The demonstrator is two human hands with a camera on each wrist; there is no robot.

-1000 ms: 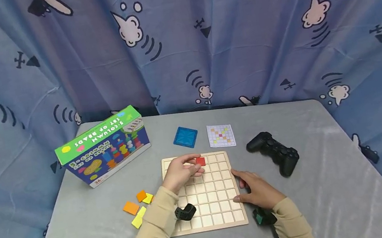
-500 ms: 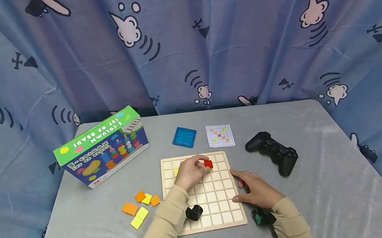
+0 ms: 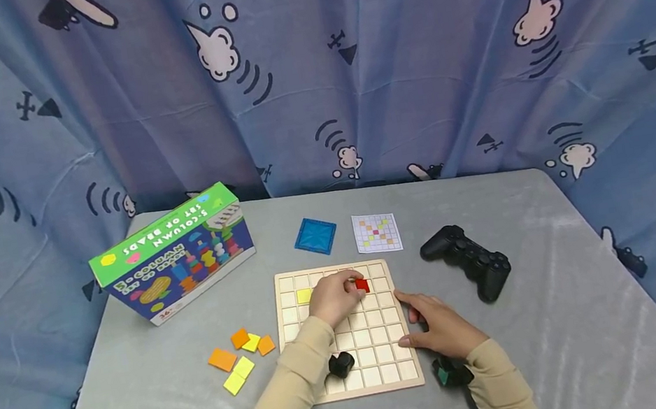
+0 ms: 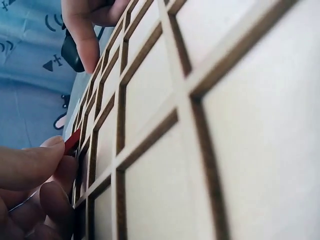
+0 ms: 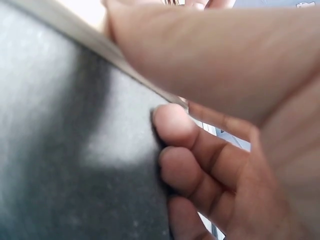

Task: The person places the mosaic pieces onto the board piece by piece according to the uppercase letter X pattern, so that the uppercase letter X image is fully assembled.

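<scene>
Left wrist view shows red tile edge-on, clamped in left hand fingers (head view puts it over grid board, far right). Right hand: thumb, index apart at board's edge; right wrist view adds curled fingers.

Grey-covered table, lower frame. Directly on it: colourful box, left of centre; blue square item and printed card, centre; black controller, right of centre; gridded board, lower centre; orange tiles and yellow tiles, lower left.
</scene>
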